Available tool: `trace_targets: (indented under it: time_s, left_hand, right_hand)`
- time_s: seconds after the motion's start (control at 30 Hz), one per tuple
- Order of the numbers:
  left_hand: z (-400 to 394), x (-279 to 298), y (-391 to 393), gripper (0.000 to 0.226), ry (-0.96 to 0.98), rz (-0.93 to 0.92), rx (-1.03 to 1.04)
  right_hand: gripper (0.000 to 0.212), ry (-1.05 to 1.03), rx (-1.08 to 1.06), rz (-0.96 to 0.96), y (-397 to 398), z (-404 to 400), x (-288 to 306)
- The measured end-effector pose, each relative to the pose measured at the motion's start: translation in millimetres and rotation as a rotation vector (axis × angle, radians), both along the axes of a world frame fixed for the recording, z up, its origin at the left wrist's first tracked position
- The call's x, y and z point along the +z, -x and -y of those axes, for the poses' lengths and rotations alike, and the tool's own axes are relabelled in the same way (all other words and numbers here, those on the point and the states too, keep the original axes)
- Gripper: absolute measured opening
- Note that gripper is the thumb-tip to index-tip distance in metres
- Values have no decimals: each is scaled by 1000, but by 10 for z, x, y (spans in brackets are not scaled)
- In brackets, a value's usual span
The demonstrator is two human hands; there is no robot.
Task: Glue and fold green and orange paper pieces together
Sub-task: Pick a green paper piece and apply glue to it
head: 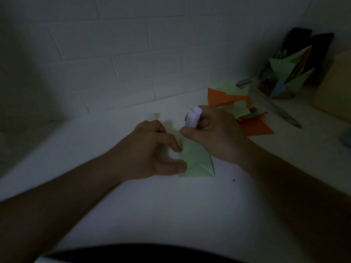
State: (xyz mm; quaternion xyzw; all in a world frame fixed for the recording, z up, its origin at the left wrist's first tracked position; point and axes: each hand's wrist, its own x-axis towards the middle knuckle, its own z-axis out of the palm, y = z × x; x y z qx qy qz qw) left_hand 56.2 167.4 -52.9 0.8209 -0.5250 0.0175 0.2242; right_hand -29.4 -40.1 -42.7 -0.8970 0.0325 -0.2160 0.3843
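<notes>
The right hand (214, 133) is closed around one white glue stick (193, 117), whose long axis runs roughly upright with its top tipped toward 11 o'clock. The left hand (150, 149) is loosely curled, thumb and forefinger tips resting on the left edge of one folded green paper piece (197, 160) lying flat on the white table (152, 205) between the hands. At 2 o'clock lies a pile of orange and green papers (239, 109); individual sheets cannot be counted. Farther toward 2 o'clock stands a folded paper model (288, 73).
</notes>
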Motion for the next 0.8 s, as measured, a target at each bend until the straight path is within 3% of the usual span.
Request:
trace_targets:
  time_s: [0.27,0.43,0.6,0.8]
  left_hand:
    - [1,0,-4,49,6,-6,-13]
    - [-6,44,28,47,27,85,-92]
    - [-11,97,37,49,-82,110,-130]
    - [-1,145,52,53,-134,21,-135]
  right_hand:
    - [27,13,-10,-1,4,-48,23]
    - [30,20,-47,-10,0,31,28]
    - [15,106,-61,-18,24,122,78]
    - [26,119,-75,-27,28,138,112]
